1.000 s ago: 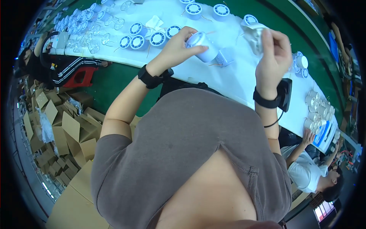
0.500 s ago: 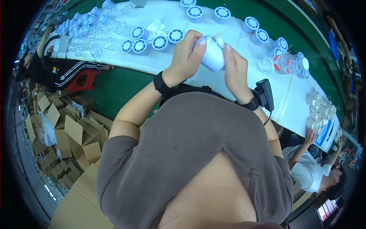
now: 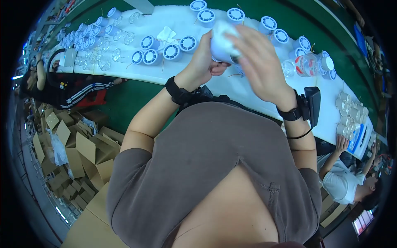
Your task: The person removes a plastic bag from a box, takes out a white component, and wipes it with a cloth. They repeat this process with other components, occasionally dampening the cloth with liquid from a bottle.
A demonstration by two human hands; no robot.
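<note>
No gap between the fingers of the left hand (image 3: 202, 64) and the right hand (image 3: 262, 70): pale cylinder (image 3: 218, 50) and white cloth (image 3: 224, 31) fill it. Left of the left fingers, near housings (image 3: 171, 52) block. Ahead-left, I see bare tabletop (image 3: 182, 18) reaching to the far housings (image 3: 206, 17). Right of the right fingers, bottle (image 3: 307, 66) and clear cup (image 3: 288, 69) obstruct. Back from those fingers, past the black wrist device (image 3: 312, 106), room up to the white cups (image 3: 349, 113).

So my cam's the left fisheye on my head, looking down: my shirt (image 3: 206, 144) is super close and huge, left hand (image 3: 200, 64) and right hand (image 3: 264, 68) past it, bench (image 3: 175, 18) farther off up top, bending toward the rim.
</note>
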